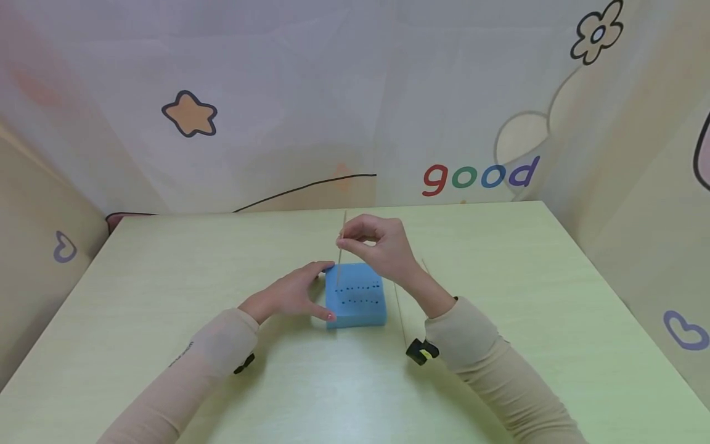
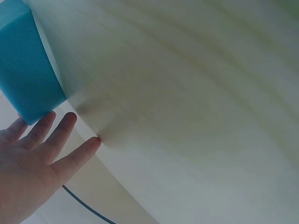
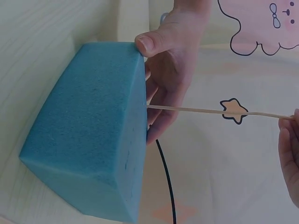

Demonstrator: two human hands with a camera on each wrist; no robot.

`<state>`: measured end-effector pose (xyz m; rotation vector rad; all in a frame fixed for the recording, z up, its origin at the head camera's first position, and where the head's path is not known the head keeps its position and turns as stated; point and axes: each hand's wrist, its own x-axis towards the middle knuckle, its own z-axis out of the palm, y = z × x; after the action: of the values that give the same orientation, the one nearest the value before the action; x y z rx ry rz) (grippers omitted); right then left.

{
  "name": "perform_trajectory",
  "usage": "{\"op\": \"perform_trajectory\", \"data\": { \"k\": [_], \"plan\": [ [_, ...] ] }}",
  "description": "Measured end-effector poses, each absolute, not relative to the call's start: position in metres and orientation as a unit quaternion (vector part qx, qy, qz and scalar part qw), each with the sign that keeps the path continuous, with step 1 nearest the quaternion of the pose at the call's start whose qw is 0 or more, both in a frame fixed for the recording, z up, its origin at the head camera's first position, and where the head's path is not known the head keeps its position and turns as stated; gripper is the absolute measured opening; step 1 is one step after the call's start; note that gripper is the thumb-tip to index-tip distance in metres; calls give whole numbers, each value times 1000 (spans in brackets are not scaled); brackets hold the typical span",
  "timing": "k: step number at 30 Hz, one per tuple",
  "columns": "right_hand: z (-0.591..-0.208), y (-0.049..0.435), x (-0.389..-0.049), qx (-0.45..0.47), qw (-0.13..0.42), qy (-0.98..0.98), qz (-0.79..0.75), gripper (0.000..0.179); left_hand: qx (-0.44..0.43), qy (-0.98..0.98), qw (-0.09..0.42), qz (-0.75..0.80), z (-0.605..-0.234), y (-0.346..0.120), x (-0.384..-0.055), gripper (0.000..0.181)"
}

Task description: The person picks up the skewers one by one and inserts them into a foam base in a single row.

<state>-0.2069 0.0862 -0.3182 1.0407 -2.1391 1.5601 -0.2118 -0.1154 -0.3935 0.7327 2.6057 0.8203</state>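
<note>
A blue foam block with rows of small dark holes in its top sits on the table. My left hand braces it from the left, thumb at the front corner and index finger by the back corner. In the left wrist view the fingers are spread and fairly straight, their tips beside the foam. My right hand is above the block, pinching a thin wooden stick between thumb and fingertips. The stick stands nearly upright, its lower end at the top face near the left end of a hole row.
Another thin stick lies on the table right of the block. Part of a further stick shows behind the right forearm. Printed cloth walls enclose the back and sides.
</note>
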Motion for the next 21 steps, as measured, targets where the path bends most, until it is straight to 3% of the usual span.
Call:
{"op": "perform_trajectory", "data": {
  "k": [21],
  "plan": [
    [-327,81,-207,344,124,-763,533,6,259,903,158,305,-392,-116,-210,104]
  ]
}}
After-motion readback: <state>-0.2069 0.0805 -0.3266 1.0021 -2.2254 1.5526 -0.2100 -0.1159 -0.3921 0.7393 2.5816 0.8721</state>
